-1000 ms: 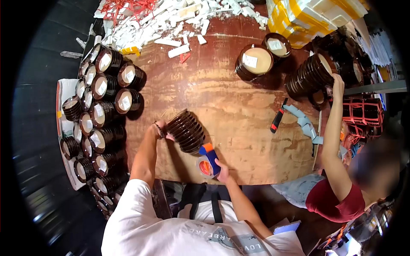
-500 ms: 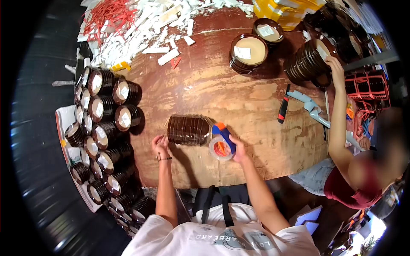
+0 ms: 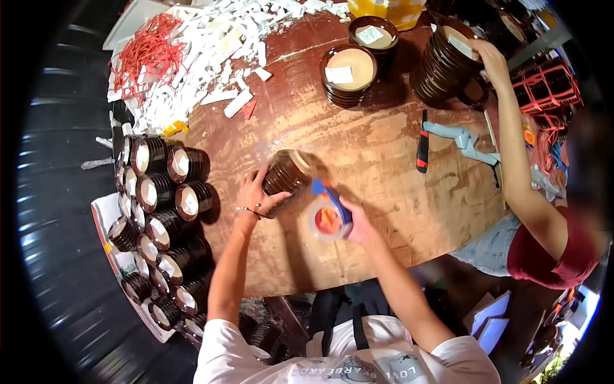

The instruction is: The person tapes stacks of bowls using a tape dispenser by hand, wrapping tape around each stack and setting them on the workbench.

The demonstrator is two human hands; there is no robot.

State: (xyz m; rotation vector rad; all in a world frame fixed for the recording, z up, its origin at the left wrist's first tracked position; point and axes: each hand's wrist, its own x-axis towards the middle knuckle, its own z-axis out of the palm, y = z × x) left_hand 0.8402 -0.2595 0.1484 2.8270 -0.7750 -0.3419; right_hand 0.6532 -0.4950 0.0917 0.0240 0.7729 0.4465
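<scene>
A stack of brown glazed dishes [image 3: 286, 174] lies tilted on the table in front of me, its pale end turned up to the right. My left hand [image 3: 258, 194] is closed round its lower left end, thumb on the near side and fingers on the far side. My right hand [image 3: 357, 221] grips a tape dispenser [image 3: 331, 214] by its blue body, with a roll of clear tape on it. The dispenser is just right of the stack, apart from it.
Many similar stacks [image 3: 152, 192] are piled at left. White foam scraps [image 3: 224, 48] and red strapping [image 3: 148, 54] cover the far left. Upright stacks [image 3: 348, 70] stand at the back. A utility knife [image 3: 423, 152] lies near a co-worker's arm [image 3: 515, 137], whose hand touches a tilted stack.
My left hand has moved from beside the stack onto it and closed round it. The stack has turned from lying crosswise to slanting. The dispenser's front has swung slightly left.
</scene>
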